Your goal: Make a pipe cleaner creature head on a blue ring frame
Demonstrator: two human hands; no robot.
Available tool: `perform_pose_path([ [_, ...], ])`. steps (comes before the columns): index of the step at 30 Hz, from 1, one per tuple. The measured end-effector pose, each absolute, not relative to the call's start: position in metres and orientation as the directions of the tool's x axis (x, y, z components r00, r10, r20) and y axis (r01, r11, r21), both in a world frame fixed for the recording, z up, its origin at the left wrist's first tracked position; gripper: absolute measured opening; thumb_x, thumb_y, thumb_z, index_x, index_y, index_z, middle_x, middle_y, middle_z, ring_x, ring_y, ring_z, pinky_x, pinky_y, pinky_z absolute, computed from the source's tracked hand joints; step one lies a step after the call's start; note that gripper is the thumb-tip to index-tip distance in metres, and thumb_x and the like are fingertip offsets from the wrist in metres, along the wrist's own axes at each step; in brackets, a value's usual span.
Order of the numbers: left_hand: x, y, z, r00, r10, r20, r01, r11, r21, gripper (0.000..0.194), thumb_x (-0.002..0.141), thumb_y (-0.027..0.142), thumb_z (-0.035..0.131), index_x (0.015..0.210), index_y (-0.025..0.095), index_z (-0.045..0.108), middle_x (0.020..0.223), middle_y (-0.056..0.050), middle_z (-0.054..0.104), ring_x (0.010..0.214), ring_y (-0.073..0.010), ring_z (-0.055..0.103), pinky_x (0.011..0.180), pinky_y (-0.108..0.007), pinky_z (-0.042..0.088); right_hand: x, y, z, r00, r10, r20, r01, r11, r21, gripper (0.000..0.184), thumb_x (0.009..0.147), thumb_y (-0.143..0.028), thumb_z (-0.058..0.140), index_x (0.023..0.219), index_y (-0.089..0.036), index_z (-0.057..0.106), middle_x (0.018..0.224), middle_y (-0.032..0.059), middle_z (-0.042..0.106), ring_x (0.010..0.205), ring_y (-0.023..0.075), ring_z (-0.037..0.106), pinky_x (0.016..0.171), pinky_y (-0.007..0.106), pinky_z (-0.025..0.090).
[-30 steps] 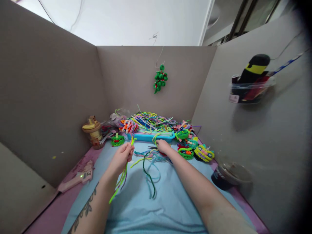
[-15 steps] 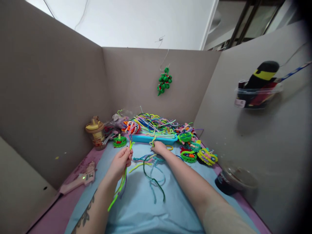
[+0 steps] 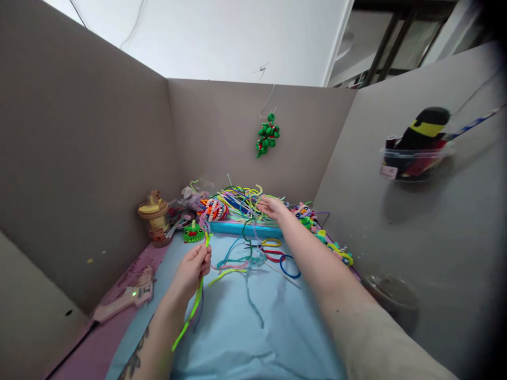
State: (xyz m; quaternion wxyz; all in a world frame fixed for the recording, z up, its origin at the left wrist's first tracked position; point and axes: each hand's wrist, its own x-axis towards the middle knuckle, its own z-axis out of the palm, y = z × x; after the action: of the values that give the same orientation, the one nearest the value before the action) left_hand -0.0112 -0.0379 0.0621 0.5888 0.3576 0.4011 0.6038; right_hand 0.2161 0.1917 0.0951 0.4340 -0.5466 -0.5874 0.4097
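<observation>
My left hand (image 3: pixel 194 264) is closed around a few pipe cleaners (image 3: pixel 186 327), bright yellow-green and purple, whose long ends hang below the fist. Over the heap of loose pipe cleaners (image 3: pixel 237 198) in the blue tray (image 3: pixel 229 228), my right hand (image 3: pixel 270 207) reaches with its fingers stretched out. Strands lie close around those fingers. A dark green pipe cleaner (image 3: pixel 246 232) drapes over the tray's front edge. On the light blue cloth (image 3: pixel 222 338) between my arms lie teal, pink and yellow pipe cleaners (image 3: pixel 227 274). What look like scissors (image 3: pixel 273 256) with coloured handle loops rest near a blue loop (image 3: pixel 290 267).
Left of the tray stand a green pipe-cleaner figure (image 3: pixel 193 232) and a lidded cup (image 3: pixel 154 216). A pink glue gun (image 3: pixel 127 303) lies at the left. More figures (image 3: pixel 343 256) and a round tub (image 3: pixel 392 295) are at the right. Grey panels (image 3: pixel 222 137) enclose the table.
My right hand has moved up and away from the cloth to the heap in the tray. The dark green pipe cleaner has shifted from the cloth to the tray's edge. The left hand keeps its hold.
</observation>
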Motion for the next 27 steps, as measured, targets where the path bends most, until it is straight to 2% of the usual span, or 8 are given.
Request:
perform_pose_path([
  [3, -0.015, -0.037, 0.059, -0.058, 0.997, -0.05, -0.436, 0.02, 0.9, 0.034, 0.065, 0.042, 0.07, 0.073, 0.014, 0.051, 0.055, 0.006, 0.041, 0.04, -0.0013, 0.027, 0.039, -0.014, 0.02, 0.224, 0.182, 0.081, -0.018, 1.0, 0.017, 0.293, 0.022, -0.956, 0.01, 0.081, -0.019, 0.05, 0.086, -0.013, 0.056, 0.074, 0.0059, 0.063, 0.062, 0.0116, 0.06, 0.056, 0.023, 0.049],
  [7, -0.012, -0.035, 0.057, -0.03, 0.997, -0.065, -0.448, 0.044, 0.893, 0.034, 0.066, 0.042, 0.069, 0.074, 0.015, 0.05, 0.056, 0.006, 0.041, 0.041, -0.0013, 0.027, 0.039, -0.014, 0.02, 0.229, 0.166, 0.054, 0.023, 0.999, 0.033, 0.38, 0.022, -0.925, 0.016, 0.077, -0.019, 0.05, 0.088, -0.012, 0.06, 0.076, 0.0066, 0.064, 0.064, 0.0134, 0.059, 0.057, 0.023, 0.047],
  [13, -0.006, -0.035, 0.057, 0.005, 0.998, -0.062, -0.446, 0.058, 0.893, 0.033, 0.068, 0.041, 0.068, 0.073, 0.014, 0.05, 0.056, 0.006, 0.04, 0.041, -0.0014, 0.027, 0.039, -0.014, 0.019, 0.213, 0.16, 0.041, -0.026, 0.988, 0.155, 0.495, 0.148, -0.856, 0.044, 0.069, -0.024, 0.062, 0.112, -0.018, 0.057, 0.088, 0.0044, 0.065, 0.081, 0.0177, 0.059, 0.076, 0.029, 0.045],
  [16, -0.009, -0.036, 0.056, -0.009, 0.998, -0.061, -0.447, 0.05, 0.893, 0.033, 0.067, 0.041, 0.069, 0.073, 0.014, 0.05, 0.055, 0.006, 0.04, 0.041, -0.0012, 0.027, 0.039, -0.014, 0.02, 0.199, 0.158, 0.041, -0.091, 0.979, 0.18, 0.494, 0.202, -0.846, 0.046, 0.062, -0.018, 0.068, 0.107, -0.019, 0.061, 0.095, 0.005, 0.065, 0.09, 0.0194, 0.058, 0.084, 0.031, 0.042],
  [20, -0.014, -0.036, 0.055, -0.032, 0.997, -0.065, -0.457, 0.043, 0.888, 0.033, 0.067, 0.041, 0.069, 0.074, 0.014, 0.05, 0.055, 0.006, 0.041, 0.041, -0.001, 0.028, 0.039, -0.014, 0.02, 0.183, 0.144, 0.046, -0.188, 0.964, 0.186, 0.429, 0.251, -0.868, 0.026, 0.067, -0.014, 0.06, 0.092, -0.013, 0.067, 0.091, 0.006, 0.067, 0.085, 0.0163, 0.059, 0.081, 0.028, 0.044],
  [22, -0.017, -0.035, 0.055, -0.039, 0.997, -0.062, -0.468, 0.036, 0.883, 0.034, 0.066, 0.04, 0.07, 0.074, 0.014, 0.05, 0.055, 0.006, 0.041, 0.04, -0.001, 0.027, 0.039, -0.014, 0.02, 0.176, 0.132, 0.053, -0.249, 0.947, 0.203, 0.348, 0.283, -0.894, 0.028, 0.071, -0.018, 0.057, 0.097, -0.015, 0.066, 0.089, 0.0043, 0.067, 0.078, 0.0134, 0.059, 0.074, 0.025, 0.047],
  [25, -0.017, -0.034, 0.055, -0.048, 0.998, -0.05, -0.484, 0.021, 0.875, 0.034, 0.065, 0.04, 0.071, 0.073, 0.014, 0.049, 0.054, 0.007, 0.04, 0.04, -0.001, 0.027, 0.038, -0.014, 0.02, 0.166, 0.114, 0.066, -0.395, 0.886, 0.242, 0.104, 0.305, -0.947, 0.033, 0.074, -0.025, 0.056, 0.105, -0.018, 0.063, 0.089, 0.0026, 0.066, 0.069, 0.0099, 0.058, 0.067, 0.023, 0.047],
  [27, -0.016, -0.034, 0.055, -0.044, 0.998, -0.053, -0.487, 0.024, 0.873, 0.035, 0.065, 0.04, 0.071, 0.073, 0.015, 0.049, 0.054, 0.007, 0.04, 0.04, -0.0011, 0.027, 0.038, -0.013, 0.02, 0.162, 0.107, 0.074, -0.517, 0.832, 0.203, 0.073, 0.279, -0.958, 0.033, 0.076, -0.025, 0.055, 0.107, -0.017, 0.063, 0.086, 0.0026, 0.066, 0.065, 0.0086, 0.057, 0.064, 0.022, 0.047],
])
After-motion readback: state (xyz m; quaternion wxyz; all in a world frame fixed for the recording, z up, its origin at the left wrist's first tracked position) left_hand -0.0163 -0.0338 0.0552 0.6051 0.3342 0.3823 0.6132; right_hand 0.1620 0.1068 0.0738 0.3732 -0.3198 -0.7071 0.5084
